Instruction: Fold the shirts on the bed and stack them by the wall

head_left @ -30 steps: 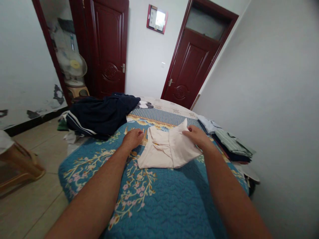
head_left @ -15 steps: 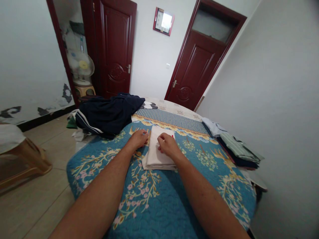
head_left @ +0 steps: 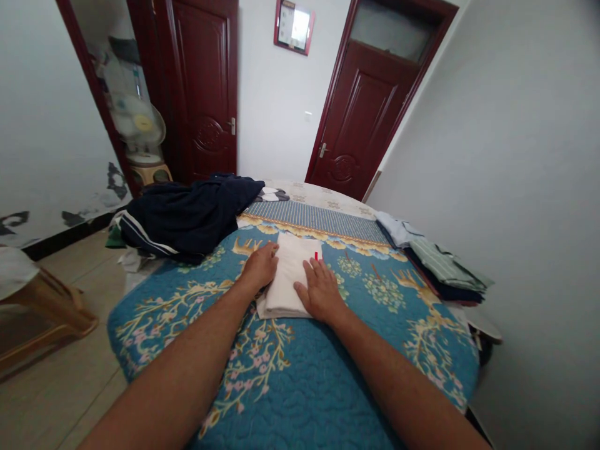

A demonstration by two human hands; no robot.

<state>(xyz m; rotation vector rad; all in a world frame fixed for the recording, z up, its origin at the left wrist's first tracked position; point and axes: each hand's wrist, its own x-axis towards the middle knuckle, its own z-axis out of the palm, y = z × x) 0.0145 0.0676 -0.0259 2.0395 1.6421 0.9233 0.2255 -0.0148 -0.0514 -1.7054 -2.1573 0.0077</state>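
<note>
Looks like smoothing and squaring a folded pale cloth [head_left: 288, 275], set near the middle of the blue bedspread [head_left: 337, 381], between the two hands. Best to press with the right hand [head_left: 321, 290], laid flat over the right part of the cloth with fingers extended, and sweep from the middle outward to chase creases toward the edges. Brace against that push with the left hand [head_left: 261, 267], curled at the left edge, to prevent any slip. Line up the lower layer [head_left: 262, 309], jutting out at the near left corner. Go lightly around the red tag [head_left: 316, 255], just beyond the right fingertips, to avoid bunching.

Cannot tell the left hand's exact hold: perhaps pinching the edge, perhaps only resting against it. Impossible to count the layers inside the fold. No view of the right edge under the palm. Hard to separate single pieces in the dark heap [head_left: 192, 212] on the left. No full sight of the stool [head_left: 59, 297], cut off at the left, nor of the white cover [head_left: 14, 269] on it.
</note>
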